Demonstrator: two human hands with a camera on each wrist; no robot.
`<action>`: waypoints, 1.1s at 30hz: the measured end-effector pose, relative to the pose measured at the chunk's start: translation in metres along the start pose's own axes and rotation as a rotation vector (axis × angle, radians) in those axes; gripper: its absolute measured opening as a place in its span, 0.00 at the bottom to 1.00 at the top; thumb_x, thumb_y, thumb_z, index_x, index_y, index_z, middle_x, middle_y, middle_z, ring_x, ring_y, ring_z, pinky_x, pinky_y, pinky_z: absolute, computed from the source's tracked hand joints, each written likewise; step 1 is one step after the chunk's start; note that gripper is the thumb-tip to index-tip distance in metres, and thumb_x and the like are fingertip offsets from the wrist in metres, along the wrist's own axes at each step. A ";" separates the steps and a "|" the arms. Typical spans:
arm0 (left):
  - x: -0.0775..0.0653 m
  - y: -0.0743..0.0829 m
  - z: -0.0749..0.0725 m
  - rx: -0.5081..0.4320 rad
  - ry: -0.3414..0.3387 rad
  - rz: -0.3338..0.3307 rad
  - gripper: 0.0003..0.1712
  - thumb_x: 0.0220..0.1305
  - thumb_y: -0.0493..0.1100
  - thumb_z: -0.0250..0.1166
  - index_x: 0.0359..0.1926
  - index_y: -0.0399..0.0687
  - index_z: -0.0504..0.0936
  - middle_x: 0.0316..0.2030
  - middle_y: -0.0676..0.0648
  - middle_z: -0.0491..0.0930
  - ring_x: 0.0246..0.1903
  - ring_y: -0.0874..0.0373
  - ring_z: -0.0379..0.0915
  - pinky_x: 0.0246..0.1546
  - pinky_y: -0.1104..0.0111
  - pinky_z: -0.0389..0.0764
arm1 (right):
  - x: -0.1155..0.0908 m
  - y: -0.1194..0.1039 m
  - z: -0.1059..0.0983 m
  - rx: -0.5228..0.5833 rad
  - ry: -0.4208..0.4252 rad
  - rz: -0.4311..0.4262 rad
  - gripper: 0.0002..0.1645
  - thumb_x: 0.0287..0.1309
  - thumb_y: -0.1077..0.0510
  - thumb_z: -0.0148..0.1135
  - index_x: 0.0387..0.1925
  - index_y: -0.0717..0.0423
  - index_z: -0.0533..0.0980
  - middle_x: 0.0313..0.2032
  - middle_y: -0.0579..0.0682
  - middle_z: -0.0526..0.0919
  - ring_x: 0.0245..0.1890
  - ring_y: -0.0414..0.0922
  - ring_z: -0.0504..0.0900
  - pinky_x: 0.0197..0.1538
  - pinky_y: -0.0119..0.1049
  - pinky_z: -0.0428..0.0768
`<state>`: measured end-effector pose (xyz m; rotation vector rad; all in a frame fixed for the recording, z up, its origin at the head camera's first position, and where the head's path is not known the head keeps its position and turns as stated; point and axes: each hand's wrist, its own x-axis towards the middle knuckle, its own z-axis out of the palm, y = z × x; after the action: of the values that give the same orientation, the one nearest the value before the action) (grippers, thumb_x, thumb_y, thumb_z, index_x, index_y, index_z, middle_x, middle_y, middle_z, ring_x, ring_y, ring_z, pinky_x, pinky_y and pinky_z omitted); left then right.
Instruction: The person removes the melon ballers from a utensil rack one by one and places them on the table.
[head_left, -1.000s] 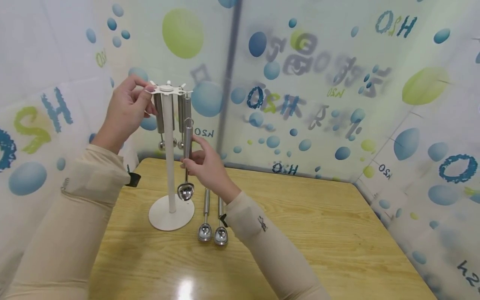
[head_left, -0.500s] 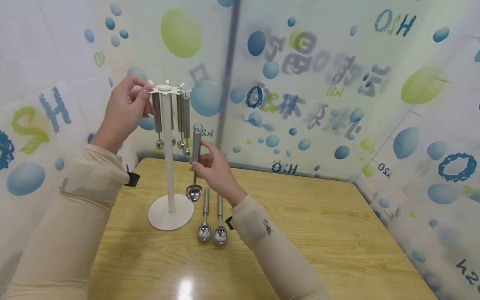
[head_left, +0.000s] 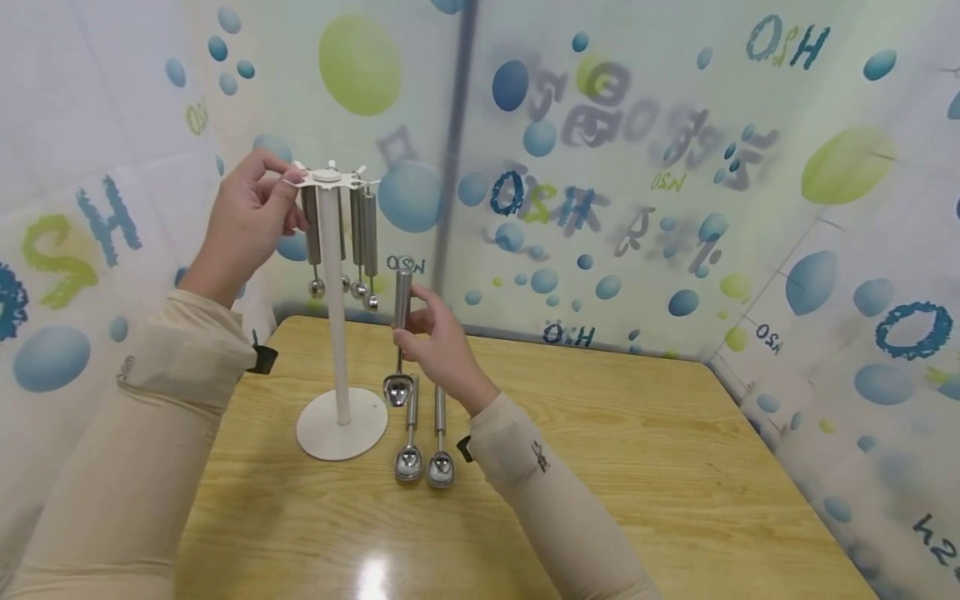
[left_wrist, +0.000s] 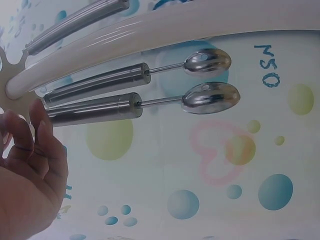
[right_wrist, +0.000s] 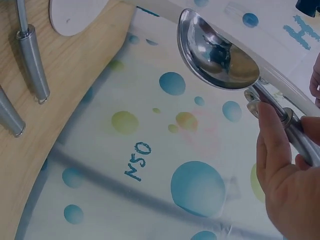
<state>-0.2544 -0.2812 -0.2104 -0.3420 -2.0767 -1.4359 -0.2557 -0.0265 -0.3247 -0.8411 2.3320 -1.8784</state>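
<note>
A steel ice cream scoop [head_left: 402,300] hangs upright, bowl down, with my right hand [head_left: 444,348] gripping its handle. It stands apart from the white rack [head_left: 335,308], to the right of the pole. In the right wrist view its shiny bowl [right_wrist: 220,55] is close to the camera. My left hand [head_left: 251,204] pinches the rack's top hook plate [head_left: 327,177] at its left edge. Several steel scoops [head_left: 370,237] hang from the hooks; the left wrist view shows two bowls, one scoop [left_wrist: 212,97] near my fingers. Two more scoops [head_left: 409,462] [head_left: 441,469] lie on the table.
The rack's round white base [head_left: 315,429] rests on the wooden table [head_left: 600,467] at the left. Printed sheets [head_left: 637,250] with blue and green dots enclose the table at the back and sides.
My right hand has moved the scoop right and slightly down, away from the rack's hooks. A hanging scoop behind it now shows fully. My left hand keeps its hold on the plate.
</note>
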 end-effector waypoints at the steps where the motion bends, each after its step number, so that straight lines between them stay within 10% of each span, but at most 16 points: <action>1: 0.000 0.000 0.000 0.003 0.001 0.000 0.03 0.78 0.49 0.54 0.45 0.61 0.74 0.23 0.50 0.73 0.26 0.59 0.75 0.33 0.75 0.78 | 0.000 0.001 0.000 0.000 0.005 0.002 0.38 0.68 0.63 0.62 0.74 0.45 0.61 0.47 0.54 0.83 0.46 0.44 0.83 0.42 0.39 0.86; 33: -0.001 0.000 0.000 0.010 -0.002 0.007 0.06 0.78 0.50 0.53 0.47 0.57 0.74 0.21 0.49 0.71 0.26 0.59 0.77 0.33 0.74 0.78 | -0.001 0.007 -0.030 -0.067 0.029 0.047 0.27 0.68 0.59 0.62 0.64 0.57 0.66 0.43 0.54 0.87 0.41 0.46 0.85 0.46 0.40 0.82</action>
<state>-0.2538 -0.2817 -0.2110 -0.3466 -2.0817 -1.4219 -0.2681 0.0012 -0.3233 -0.7622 2.4214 -1.8161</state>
